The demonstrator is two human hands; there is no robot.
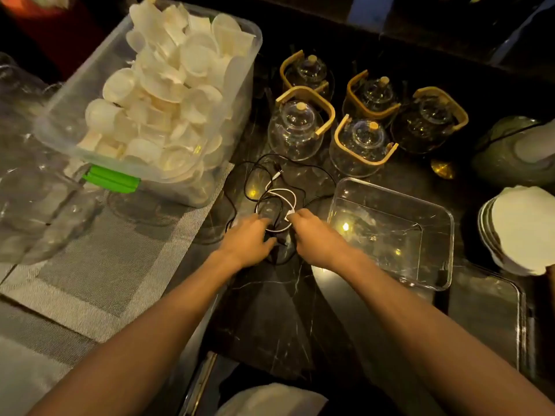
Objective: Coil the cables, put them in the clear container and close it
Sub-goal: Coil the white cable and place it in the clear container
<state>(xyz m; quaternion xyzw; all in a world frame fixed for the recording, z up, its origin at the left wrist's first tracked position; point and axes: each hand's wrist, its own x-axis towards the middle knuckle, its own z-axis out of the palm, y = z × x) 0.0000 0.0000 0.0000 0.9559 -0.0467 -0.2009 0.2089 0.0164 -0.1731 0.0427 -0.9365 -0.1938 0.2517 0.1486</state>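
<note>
from your head view, your left hand (250, 238) curls down onto the tangled black cable (255, 172) on the dark marble counter (270, 325), while your right hand (312, 235) pinches the white cable (289, 195) end. the clear container (435, 235) sits open just right of them.

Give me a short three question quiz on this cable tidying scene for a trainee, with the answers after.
1. True or false: the white cable already lies in the clear container.
2. Which hand pinches the white cable's plug end: A left hand, B right hand?
3. How many glass jars with wooden handles stand behind the cables?

Key
1. False; it lies tangled with the black cable on the dark counter.
2. B
3. Five
</note>
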